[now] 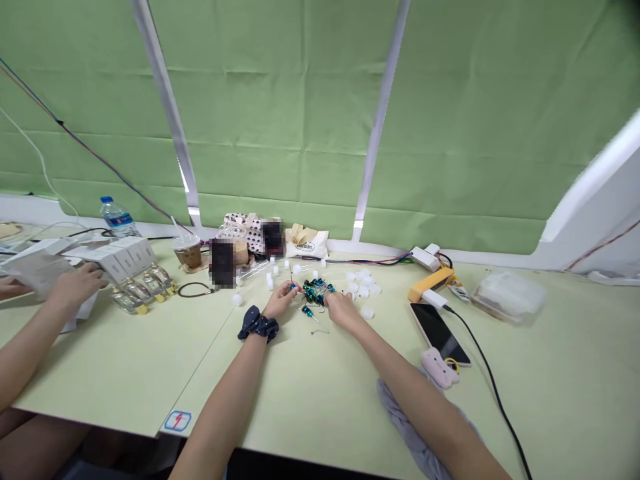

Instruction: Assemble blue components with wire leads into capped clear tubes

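My left hand (281,300), with a dark dotted scrunchie (259,325) on the wrist, pinches a small metallic-teal spray pump (293,287) with a thin stem. Just to its right lies a pile of similar teal pumps (313,291). My right hand (342,311) is at the right edge of that pile with its fingers closed; its fingertips are partly hidden, so I cannot make out what they hold. One loose pump (309,312) rests nearer to me, between my hands. White caps (363,283) are scattered behind and right of the pile.
At left, a co-worker's hand (80,283) is by white boxes (123,257) and small glass bottles (150,285). A drink cup (187,250) and water bottle (119,219) stand behind. To the right are a phone (440,333), a black cable (487,373) and a plastic container (509,297).
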A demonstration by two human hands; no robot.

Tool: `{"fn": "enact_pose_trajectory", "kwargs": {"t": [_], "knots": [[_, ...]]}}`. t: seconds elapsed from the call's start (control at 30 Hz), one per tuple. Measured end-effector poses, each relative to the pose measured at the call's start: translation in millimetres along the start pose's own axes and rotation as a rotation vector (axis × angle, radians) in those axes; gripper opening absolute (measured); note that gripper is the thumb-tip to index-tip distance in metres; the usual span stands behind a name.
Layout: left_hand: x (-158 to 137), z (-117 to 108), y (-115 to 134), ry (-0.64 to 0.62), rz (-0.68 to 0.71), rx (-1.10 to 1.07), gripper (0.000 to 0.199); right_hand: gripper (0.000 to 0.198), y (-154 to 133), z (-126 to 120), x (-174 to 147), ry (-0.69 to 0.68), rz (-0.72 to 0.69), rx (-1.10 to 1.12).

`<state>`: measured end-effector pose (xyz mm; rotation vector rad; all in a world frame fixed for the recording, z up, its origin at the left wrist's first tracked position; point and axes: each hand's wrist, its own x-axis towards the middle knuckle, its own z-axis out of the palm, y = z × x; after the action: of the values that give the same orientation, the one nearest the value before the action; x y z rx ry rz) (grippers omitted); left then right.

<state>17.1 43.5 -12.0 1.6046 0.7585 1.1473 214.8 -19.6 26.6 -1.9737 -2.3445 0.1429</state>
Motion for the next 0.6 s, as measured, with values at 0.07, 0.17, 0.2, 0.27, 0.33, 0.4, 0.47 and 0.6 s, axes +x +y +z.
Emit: {"fn": "enact_pose_trajectory", "kwargs": {"t": [0.07,0.17,0.2,0.27,0.33,0.4,0.47,0.6], "knots": [[0,1,1,0.018,0.006,-0.023,0.03,0.03,2,3,1,0.001,0.001,0.003],[0,2,1,0.042,-0.014,-0.048,0.03,0.028,4,6,2,-0.003,0.0,0.008],[0,3,2,0.048,-0.034,-0.044,0.03,0.028,4,7,2,-0.006,-0.001,0.01],[0,4,2,0.059,-0.075,-0.035,0.031,0.028,5,9,3,-0.01,0.001,0.013],[-1,5,2,0.072,-0.104,-0.048,0.032,0.027,5,10,3,-0.015,0.006,0.017],[-2,6,3,0.093,-0.118,-0.071,0.033,0.026,5,9,3,-0.018,0.011,0.025],[-3,5,4,0.103,-0.126,-0.067,0.035,0.025,5,7,3,-0.019,0.015,0.042],[-3,4,7,0.082,-0.128,-0.047,0.04,0.021,8,-4,3,0.001,0.016,0.078]]}}
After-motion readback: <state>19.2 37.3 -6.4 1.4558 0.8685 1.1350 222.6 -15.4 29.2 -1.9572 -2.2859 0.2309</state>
